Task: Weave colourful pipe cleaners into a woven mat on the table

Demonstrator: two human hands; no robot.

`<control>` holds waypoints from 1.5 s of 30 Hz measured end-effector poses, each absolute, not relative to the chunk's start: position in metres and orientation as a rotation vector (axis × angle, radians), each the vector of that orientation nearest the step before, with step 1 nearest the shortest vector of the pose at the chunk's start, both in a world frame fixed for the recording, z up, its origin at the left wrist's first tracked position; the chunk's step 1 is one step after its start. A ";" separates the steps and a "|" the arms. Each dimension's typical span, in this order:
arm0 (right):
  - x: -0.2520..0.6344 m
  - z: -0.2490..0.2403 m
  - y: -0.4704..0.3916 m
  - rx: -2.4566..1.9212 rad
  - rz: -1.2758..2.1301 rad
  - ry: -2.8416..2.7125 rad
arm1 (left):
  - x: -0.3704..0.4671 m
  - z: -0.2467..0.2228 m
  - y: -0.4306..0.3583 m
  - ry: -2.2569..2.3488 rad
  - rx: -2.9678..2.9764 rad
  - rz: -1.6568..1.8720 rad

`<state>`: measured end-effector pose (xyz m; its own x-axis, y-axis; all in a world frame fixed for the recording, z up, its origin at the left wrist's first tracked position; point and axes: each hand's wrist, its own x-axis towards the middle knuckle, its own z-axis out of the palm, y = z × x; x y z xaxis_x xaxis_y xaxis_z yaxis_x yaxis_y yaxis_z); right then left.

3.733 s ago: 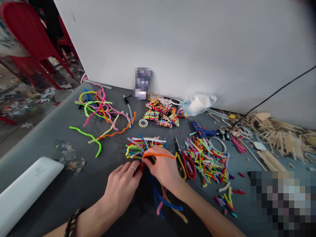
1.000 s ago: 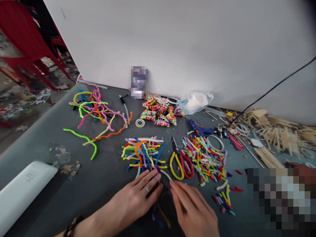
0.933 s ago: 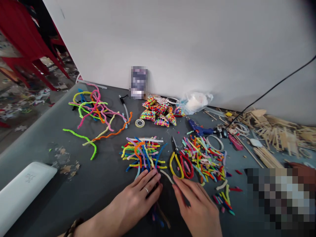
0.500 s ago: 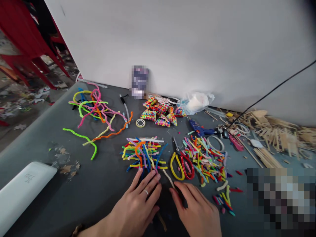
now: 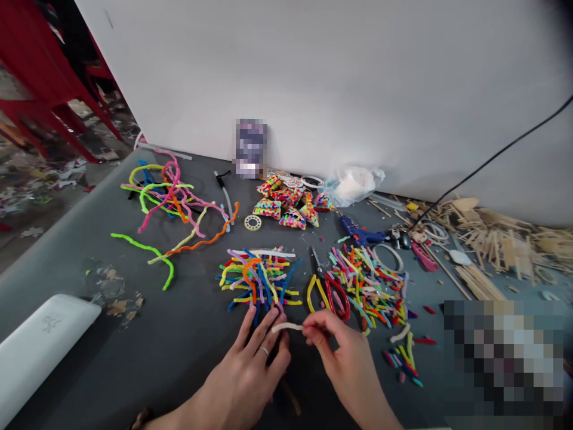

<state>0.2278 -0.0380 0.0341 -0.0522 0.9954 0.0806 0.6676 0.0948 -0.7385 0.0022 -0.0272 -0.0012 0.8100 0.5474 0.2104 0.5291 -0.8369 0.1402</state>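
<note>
My right hand [image 5: 344, 352] pinches one end of a short cream-white pipe cleaner [image 5: 286, 326] between thumb and fingertips. Its free end points left, over the fingers of my left hand [image 5: 250, 364]. That left hand lies palm down, fingers stretched out, with the fingertips pressing on the lower ends of a woven mat of pipe cleaners [image 5: 264, 278]. In the mat, blue, orange, lilac and yellow strands cross rows of several colours. Scissors [image 5: 329, 292] with one yellow and one red handle loop lie just beyond my right hand, blades pointing away, beside a heap of short cut pipe cleaners [image 5: 367, 286].
Long pipe cleaners [image 5: 170, 191] tangle at the back left. Small multicoloured woven pieces [image 5: 293, 206], a tape roll [image 5: 253, 222] and a blue glue gun [image 5: 362, 233] lie farther back. Wooden sticks [image 5: 514, 239] are piled right; a white power bank [image 5: 49, 346] sits left.
My right hand has lifted the cream-white pipe cleaner off the table and moved it left, turning it roughly level above the left fingers. My left hand has stayed on the mat.
</note>
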 end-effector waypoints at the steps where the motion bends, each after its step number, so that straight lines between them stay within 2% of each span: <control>1: 0.226 0.037 -0.033 -1.621 0.804 -1.732 | 0.002 -0.001 -0.028 0.864 2.924 0.377; 4: 0.217 0.042 -0.015 -1.563 0.813 -1.717 | 0.003 0.002 -0.029 0.868 2.970 0.381; 10: 0.204 0.025 0.007 -1.288 0.366 -2.111 | 0.011 0.004 -0.033 0.966 3.068 0.574; 18: 0.206 0.018 0.001 -1.079 -0.098 -2.431 | 0.011 0.000 -0.036 1.038 3.005 0.666; 23: 0.209 0.018 0.001 -1.091 -0.052 -2.379 | 0.010 0.001 -0.035 1.063 3.010 0.682; 33: 0.210 0.017 0.000 -1.121 -0.057 -2.353 | 0.007 0.003 -0.035 1.072 2.995 0.468; 39: 0.223 0.021 -0.012 -1.122 -0.292 -2.393 | 0.008 0.001 -0.035 1.105 2.962 0.417; 45: 0.225 0.020 -0.012 -1.171 -0.342 -2.427 | 0.008 0.002 -0.036 1.184 2.940 0.436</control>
<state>0.2252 -0.0121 0.0205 -0.5560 0.6840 0.4723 0.7879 0.6146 0.0375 0.0083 -0.0363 0.0022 0.6894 0.6716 0.2715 0.6873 -0.7248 0.0477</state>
